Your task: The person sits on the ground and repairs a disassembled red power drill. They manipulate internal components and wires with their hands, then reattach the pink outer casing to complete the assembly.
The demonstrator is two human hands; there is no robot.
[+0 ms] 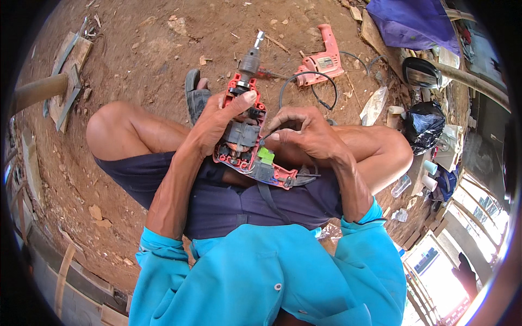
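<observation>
An opened power drill [242, 136] lies across my lap in a red half casing, its motor, wiring and green part exposed. Its chuck [250, 62], with a shiny bit in it, points away from me. My left hand [220, 119] grips the casing from the left, thumb over the front end near the chuck. At the drill's right side, my right hand [304, 130] has its fingers curled and pinched around a thin black wire [266, 135]. Part of that wire is hidden by the fingers. From the handle end, a black cord [269, 201] hangs over my shorts.
A red drill-shaped casing [325, 61] lies on the dirt ahead, with a looped black cable [281, 92] beside it. A wooden post and planks [70, 81] stand at left. To the right are a black plastic bag [426, 126], cups [429, 167] and a blue tarp [413, 24].
</observation>
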